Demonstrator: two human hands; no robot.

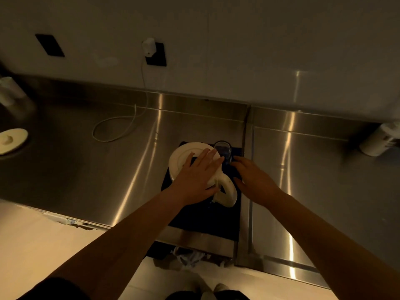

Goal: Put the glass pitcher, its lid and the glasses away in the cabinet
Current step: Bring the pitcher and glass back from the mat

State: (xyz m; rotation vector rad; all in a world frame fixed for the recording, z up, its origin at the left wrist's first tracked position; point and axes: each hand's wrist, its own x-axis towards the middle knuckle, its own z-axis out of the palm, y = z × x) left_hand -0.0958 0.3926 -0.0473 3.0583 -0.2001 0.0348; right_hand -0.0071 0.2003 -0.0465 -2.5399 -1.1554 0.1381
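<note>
White-lidded glass pitcher [194,167] sits on a dark mat [205,215] near the steel counter [86,169] front edge. Left hand [194,180], fingers spread flat on its lid, likely steadying it. Right hand [255,180], fingers apart, reaches the glass [223,148] behind.

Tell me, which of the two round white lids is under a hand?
The white lid on the pitcher, on the dark mat: the left hand lies flat over it. The other lid sits alone, far left on the steel counter.
</note>
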